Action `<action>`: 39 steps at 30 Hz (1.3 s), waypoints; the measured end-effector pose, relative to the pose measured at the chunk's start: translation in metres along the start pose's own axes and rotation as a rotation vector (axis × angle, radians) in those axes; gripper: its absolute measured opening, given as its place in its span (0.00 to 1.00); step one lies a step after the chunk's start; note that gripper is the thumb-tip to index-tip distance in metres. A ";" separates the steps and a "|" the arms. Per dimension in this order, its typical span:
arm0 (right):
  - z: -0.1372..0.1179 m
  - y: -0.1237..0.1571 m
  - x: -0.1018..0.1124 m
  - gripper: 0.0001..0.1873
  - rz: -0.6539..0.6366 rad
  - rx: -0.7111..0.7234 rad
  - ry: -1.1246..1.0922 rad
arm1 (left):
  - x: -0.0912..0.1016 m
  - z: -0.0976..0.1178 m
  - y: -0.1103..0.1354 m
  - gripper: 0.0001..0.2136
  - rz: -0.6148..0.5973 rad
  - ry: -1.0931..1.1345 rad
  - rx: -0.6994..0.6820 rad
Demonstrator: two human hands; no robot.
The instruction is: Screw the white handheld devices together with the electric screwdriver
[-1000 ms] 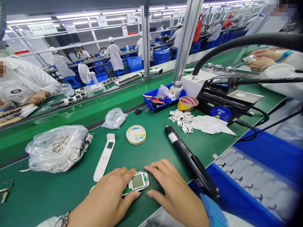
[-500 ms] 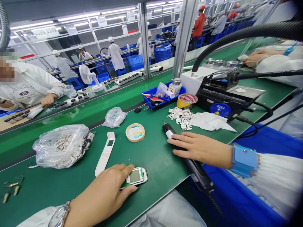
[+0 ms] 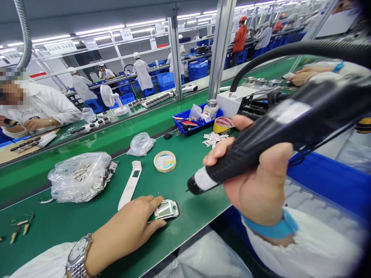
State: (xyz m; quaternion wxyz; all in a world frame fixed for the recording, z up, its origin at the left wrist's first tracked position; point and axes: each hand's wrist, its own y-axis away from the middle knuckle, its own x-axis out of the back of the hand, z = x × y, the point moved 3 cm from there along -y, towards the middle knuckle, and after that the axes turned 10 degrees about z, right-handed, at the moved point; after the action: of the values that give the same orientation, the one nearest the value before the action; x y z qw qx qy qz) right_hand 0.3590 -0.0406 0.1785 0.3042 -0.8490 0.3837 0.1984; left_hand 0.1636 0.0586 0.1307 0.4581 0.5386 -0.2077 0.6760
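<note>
On green worktop [image 3: 69, 222], holds screened device [image 3: 166, 209] under left hand [image 3: 139, 216], seemingly against slipping, and grips screwdriver [image 3: 246, 150] right of it in right hand [image 3: 257, 193].

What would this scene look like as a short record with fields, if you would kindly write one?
Left grip: lying over an opened device, its screen end showing
Right grip: wrapped around a black power screwdriver, raised above the bench
Screwdriver tip: apart from the device
Wrists: silver watch on the left, blue band on the right
Beyond left grip: white handle-shaped shell, plastic bag of parts
Farther back: blue tray, yellow tape roll beside it
Unclear: the screwdriver's rear is blurred
</note>
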 end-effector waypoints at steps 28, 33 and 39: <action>0.045 0.042 -0.015 0.27 -0.192 -0.261 -0.294 | -0.003 0.001 -0.001 0.20 -0.015 0.003 0.004; 0.046 0.042 -0.015 0.28 -0.197 -0.270 -0.297 | -0.002 0.001 0.000 0.20 -0.014 -0.004 0.001; 0.049 0.042 -0.017 0.29 -0.237 -0.271 -0.311 | -0.001 0.002 -0.001 0.18 -0.016 -0.010 -0.009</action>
State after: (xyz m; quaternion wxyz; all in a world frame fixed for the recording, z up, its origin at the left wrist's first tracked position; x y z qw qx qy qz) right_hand 0.3112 -0.0205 0.1369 0.2640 -0.8806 0.1996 0.3393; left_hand 0.1656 0.0568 0.1302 0.4648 0.5414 -0.2087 0.6688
